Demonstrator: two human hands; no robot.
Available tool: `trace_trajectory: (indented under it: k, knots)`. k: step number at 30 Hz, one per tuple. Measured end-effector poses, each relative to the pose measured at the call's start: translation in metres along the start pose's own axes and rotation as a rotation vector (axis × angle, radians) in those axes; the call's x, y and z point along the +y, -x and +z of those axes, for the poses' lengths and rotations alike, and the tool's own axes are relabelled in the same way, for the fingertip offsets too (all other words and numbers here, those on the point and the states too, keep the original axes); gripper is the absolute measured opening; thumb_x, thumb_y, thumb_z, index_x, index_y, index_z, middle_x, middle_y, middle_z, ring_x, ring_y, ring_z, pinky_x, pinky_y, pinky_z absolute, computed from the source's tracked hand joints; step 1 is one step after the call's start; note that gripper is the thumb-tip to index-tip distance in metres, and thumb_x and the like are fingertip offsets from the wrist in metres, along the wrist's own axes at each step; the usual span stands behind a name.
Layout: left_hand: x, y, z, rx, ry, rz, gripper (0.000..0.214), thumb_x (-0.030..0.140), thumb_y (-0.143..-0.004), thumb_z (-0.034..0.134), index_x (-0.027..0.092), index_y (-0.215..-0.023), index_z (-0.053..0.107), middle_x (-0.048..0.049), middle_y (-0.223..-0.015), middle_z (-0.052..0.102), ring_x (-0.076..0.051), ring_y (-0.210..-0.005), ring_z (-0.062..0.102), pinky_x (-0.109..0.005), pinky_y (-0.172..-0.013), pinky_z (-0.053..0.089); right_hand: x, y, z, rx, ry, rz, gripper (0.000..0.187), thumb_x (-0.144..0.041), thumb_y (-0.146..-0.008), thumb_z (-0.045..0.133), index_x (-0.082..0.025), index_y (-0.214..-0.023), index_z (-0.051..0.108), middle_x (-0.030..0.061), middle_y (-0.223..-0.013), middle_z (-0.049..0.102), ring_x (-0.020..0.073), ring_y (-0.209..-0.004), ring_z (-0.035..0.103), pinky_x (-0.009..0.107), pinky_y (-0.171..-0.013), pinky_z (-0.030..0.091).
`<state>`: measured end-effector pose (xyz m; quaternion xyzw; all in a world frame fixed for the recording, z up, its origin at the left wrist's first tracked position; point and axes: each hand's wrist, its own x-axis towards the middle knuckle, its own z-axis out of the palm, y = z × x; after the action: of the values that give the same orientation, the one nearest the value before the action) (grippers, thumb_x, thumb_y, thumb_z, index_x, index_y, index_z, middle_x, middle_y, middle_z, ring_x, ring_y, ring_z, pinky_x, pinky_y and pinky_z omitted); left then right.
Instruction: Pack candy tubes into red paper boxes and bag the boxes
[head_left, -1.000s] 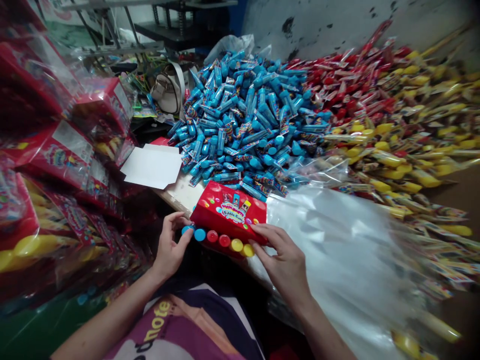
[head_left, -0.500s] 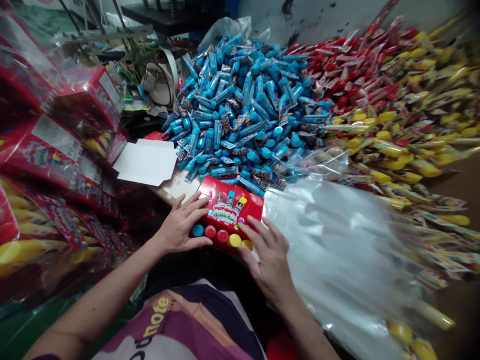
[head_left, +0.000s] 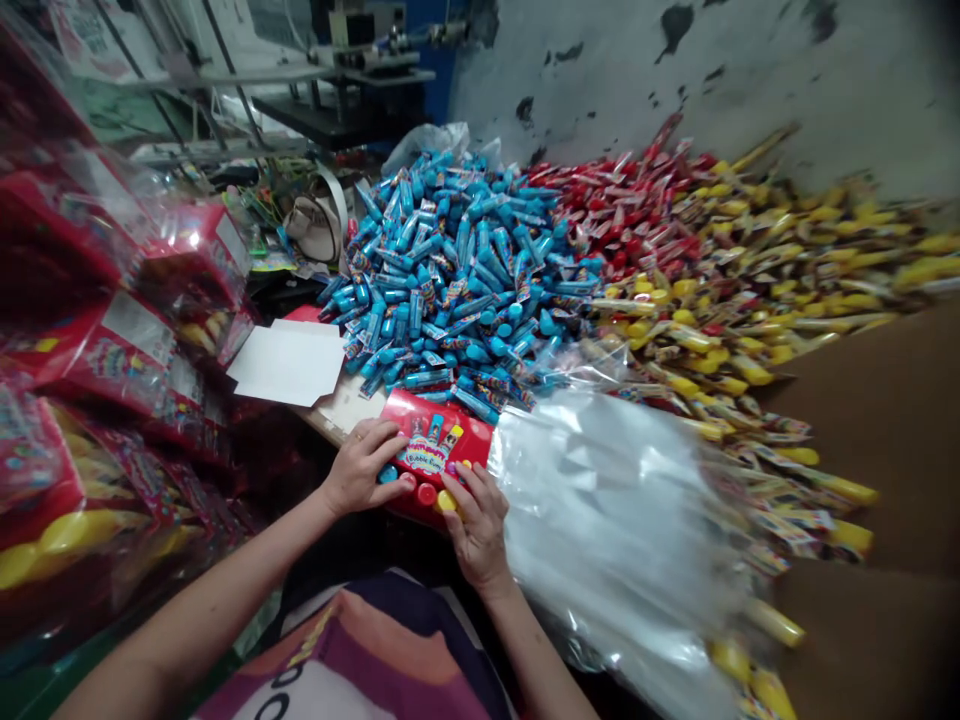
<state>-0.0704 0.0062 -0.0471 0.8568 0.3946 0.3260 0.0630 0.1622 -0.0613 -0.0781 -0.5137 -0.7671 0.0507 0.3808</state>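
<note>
In front of me lies a red bubble gum display box (head_left: 442, 425), with a printed label on top. Round blue, red and yellow caps show along its near side. My left hand (head_left: 366, 468) grips the box's left end, fingers curled on the top and thumb against the caps. At the right end, my right hand (head_left: 478, 515) holds the near corner, its fingertips on the lid's front edge and its thumb at a yellow cap (head_left: 446, 500). Part of the box's near side is hidden by my hands.
Piles of blue tubes (head_left: 465, 260), red tubes (head_left: 622, 205) and yellow tubes (head_left: 697, 335) lie behind. Clear plastic bags (head_left: 600, 520) are at the right. A white card piece (head_left: 289, 360) sits left, near stacked wrapped red boxes (head_left: 112, 340). Brown cardboard (head_left: 870, 430) stands far right.
My view has tilted up, so the box and piles sit lower and further left. My right hand has moved inward over the caps, and both hands' fingers have drawn in on the box.
</note>
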Motion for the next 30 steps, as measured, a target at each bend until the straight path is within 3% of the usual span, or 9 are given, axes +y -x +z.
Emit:
trace_trajectory:
  k: [7, 11, 15, 17, 19, 22, 26, 28, 30]
  knots:
    - [0.008, -0.002, -0.01, -0.221, -0.053, -0.132, 0.066, 0.063, -0.079, 0.056, 0.023, -0.132, 0.056, -0.0165, -0.138, 0.052, -0.036, -0.132, 0.041, -0.055, -0.11, 0.024, -0.005, -0.006, -0.013, -0.083, -0.063, 0.048, 0.038, -0.034, -0.094, 0.046, -0.033, -0.131, 0.055, 0.0041, -0.13, 0.06, 0.0283, -0.124, 0.052, 0.049, -0.097, 0.045]
    - [0.014, 0.0, -0.02, -0.151, 0.025, -0.236, 0.071, 0.065, -0.08, 0.053, 0.026, -0.139, 0.048, -0.0154, -0.141, 0.046, -0.036, -0.133, 0.039, -0.058, -0.109, 0.023, 0.008, -0.023, -0.04, -0.048, -0.142, 0.211, 0.033, -0.035, -0.094, 0.048, -0.026, -0.123, 0.06, 0.0067, -0.12, 0.066, 0.0249, -0.11, 0.062, 0.044, -0.091, 0.05]
    - [0.017, 0.003, -0.03, 0.072, 0.064, -0.353, 0.061, 0.057, -0.085, 0.049, 0.025, -0.138, 0.048, -0.0141, -0.139, 0.047, -0.035, -0.128, 0.043, -0.056, -0.107, 0.03, 0.061, -0.055, -0.081, 0.243, -0.027, 0.428, 0.034, -0.04, -0.09, 0.053, -0.019, -0.115, 0.064, 0.0107, -0.112, 0.069, 0.0254, -0.103, 0.064, 0.043, -0.09, 0.05]
    - [0.015, 0.003, -0.034, 0.111, 0.058, -0.41, 0.053, 0.05, -0.088, 0.049, 0.026, -0.135, 0.05, -0.0128, -0.136, 0.049, -0.033, -0.126, 0.045, -0.053, -0.105, 0.034, 0.101, -0.074, -0.102, 0.376, 0.06, 0.475, 0.037, -0.041, -0.087, 0.056, -0.018, -0.116, 0.064, 0.0115, -0.11, 0.068, 0.0258, -0.104, 0.062, 0.045, -0.093, 0.047]
    - [0.01, 0.003, -0.038, 0.119, 0.036, -0.444, 0.045, 0.046, -0.088, 0.051, 0.027, -0.13, 0.054, -0.0116, -0.133, 0.052, -0.032, -0.124, 0.048, -0.052, -0.103, 0.038, 0.142, -0.093, -0.119, 0.412, 0.121, 0.469, 0.043, -0.042, -0.084, 0.058, -0.017, -0.118, 0.062, 0.0127, -0.112, 0.066, 0.0263, -0.104, 0.06, 0.047, -0.094, 0.045]
    - [0.003, 0.003, -0.041, 0.136, 0.012, -0.454, 0.039, 0.044, -0.087, 0.054, 0.027, -0.122, 0.059, -0.0103, -0.128, 0.055, -0.031, -0.119, 0.053, -0.051, -0.1, 0.043, 0.185, -0.127, -0.128, 0.277, 0.172, 0.425, 0.052, -0.04, -0.078, 0.062, -0.015, -0.123, 0.058, 0.0154, -0.118, 0.063, 0.0276, -0.109, 0.056, 0.048, -0.097, 0.042]
    - [0.0, 0.0, -0.042, 0.172, 0.001, -0.464, 0.035, 0.045, -0.087, 0.055, 0.027, -0.115, 0.063, -0.0092, -0.122, 0.059, -0.029, -0.11, 0.06, -0.046, -0.093, 0.051, 0.199, -0.175, -0.112, -0.031, 0.287, 0.363, 0.059, -0.025, -0.069, 0.073, -0.019, -0.126, 0.058, 0.0151, -0.134, 0.053, 0.0301, -0.125, 0.046, 0.048, -0.103, 0.034]
    - [0.001, -0.005, -0.042, 0.173, 0.011, -0.455, 0.033, 0.044, -0.087, 0.055, 0.026, -0.113, 0.064, -0.0087, -0.121, 0.06, -0.028, -0.108, 0.061, -0.043, -0.09, 0.053, 0.197, -0.197, -0.104, -0.126, 0.337, 0.346, 0.05, -0.018, -0.066, 0.075, -0.021, -0.115, 0.065, 0.0132, -0.138, 0.051, 0.031, -0.129, 0.042, 0.047, -0.103, 0.032]
    - [0.004, -0.012, -0.044, 0.165, 0.026, -0.422, 0.032, 0.043, -0.087, 0.056, 0.026, -0.111, 0.065, -0.0085, -0.119, 0.062, -0.027, -0.107, 0.062, -0.042, -0.089, 0.055, 0.195, -0.213, -0.103, -0.17, 0.346, 0.314, 0.024, -0.016, -0.07, 0.07, -0.019, -0.095, 0.071, 0.0098, -0.13, 0.059, 0.0282, -0.128, 0.042, 0.044, -0.102, 0.03]
